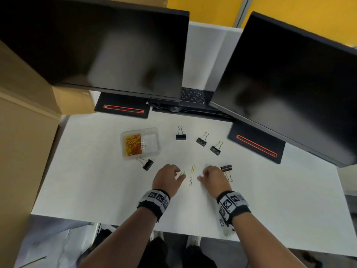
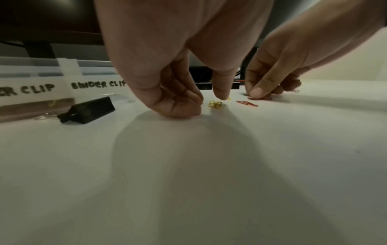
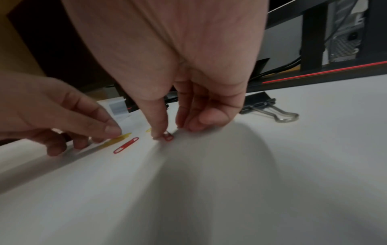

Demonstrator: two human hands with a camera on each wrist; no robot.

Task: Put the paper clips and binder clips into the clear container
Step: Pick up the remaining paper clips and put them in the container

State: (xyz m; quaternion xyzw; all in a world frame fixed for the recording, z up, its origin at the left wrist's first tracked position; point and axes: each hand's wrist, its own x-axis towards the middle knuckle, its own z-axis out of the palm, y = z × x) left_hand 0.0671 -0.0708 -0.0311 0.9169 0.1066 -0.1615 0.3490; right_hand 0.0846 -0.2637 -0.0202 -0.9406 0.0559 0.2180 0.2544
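Paper clips lie loose on the desk between my hands. My left hand curls down over a yellow clip, grip not yet closed on it. My right hand pinches a red clip against the desk. Binder clips lie scattered around; the container, part-filled, sits far left.

Left hand hiding the end of the container's "BINDER CLIP" label, other label cut by the frame edge, yellow paper clip blurred under fingertips
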